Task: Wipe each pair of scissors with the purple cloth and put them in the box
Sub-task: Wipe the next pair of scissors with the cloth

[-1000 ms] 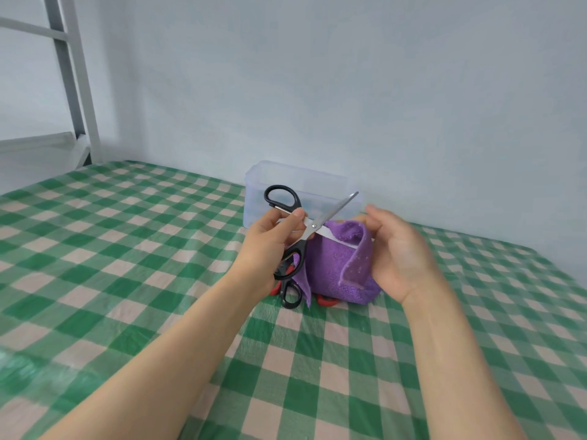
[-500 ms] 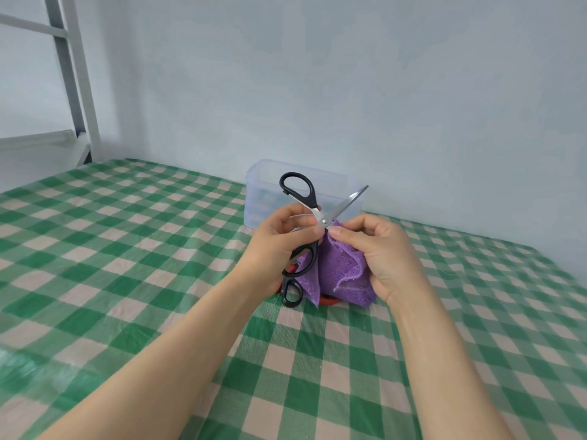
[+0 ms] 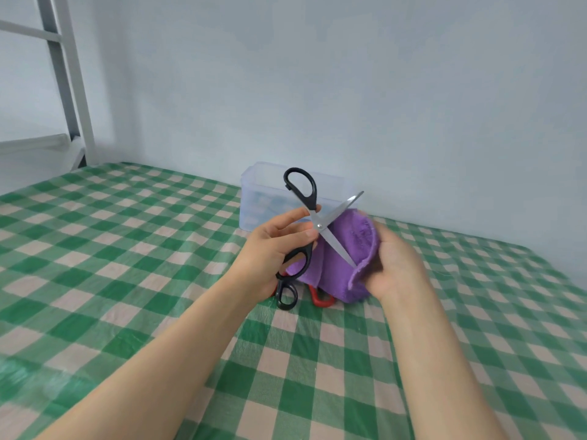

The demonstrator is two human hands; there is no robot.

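Observation:
My left hand (image 3: 274, 246) grips black-handled scissors (image 3: 303, 192) near the pivot, blades spread apart. One blade points up right toward the box, the other slants down right into the purple cloth (image 3: 344, 249). My right hand (image 3: 395, 263) holds that cloth cupped around the lower blade. The clear plastic box (image 3: 257, 201) stands just behind, against the wall. On the table under the cloth lie another black scissor handle (image 3: 286, 295) and a red handle (image 3: 320, 298), their blades hidden.
A green and cream checked cloth (image 3: 127, 249) covers the table. A pale wall runs close behind the box. A grey metal frame (image 3: 68, 84) stands at the far left.
The right hand slid the cloth down along the lower blade, away from the pivot, baring the blade. The scissors stayed spread in the left hand, raised slightly.

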